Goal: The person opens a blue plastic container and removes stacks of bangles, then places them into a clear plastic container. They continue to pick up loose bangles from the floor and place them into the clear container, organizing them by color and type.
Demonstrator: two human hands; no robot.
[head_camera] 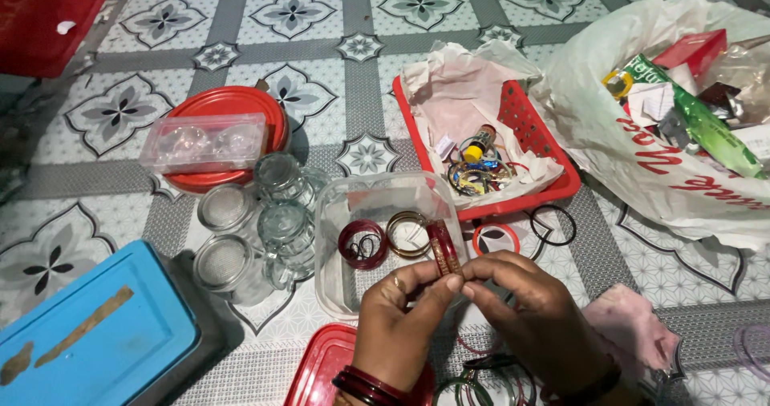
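Hands: left hand (401, 326) and right hand (533, 314) meet low in the middle of the view, fingertips pinched together on a stack of red bangles (443, 248).
Fingers: closed on the bangle stack from both sides; the stack stands upright above the fingertips, over the near rim of the clear container (333, 214).
Clear container: open, on the tiled floor (353, 77); inside lie a dark red bangle (361, 244) and a gold bangle (407, 234), side by side, apart from the held stack.
Left edge: four clear glasses (257, 234) crowd just beside the container's left wall; a blue lid (96, 334) sits further left at the frame's corner.
Far left: red round lid (233, 105) carrying a clear plastic box (204, 141).
Right edge: red basket (529, 125) lined with paper, bangles heaped in it, touching or nearly touching the container's far right corner; a red ring (495, 238) and a black ring (553, 224) lie just below it.
Far right: white plastic bag (642, 149) full of packets.
Near edge: red square lid (321, 366) below the left wrist; loose bangles (489, 382) under the right.
Open room: bare tiles at the top of the view.
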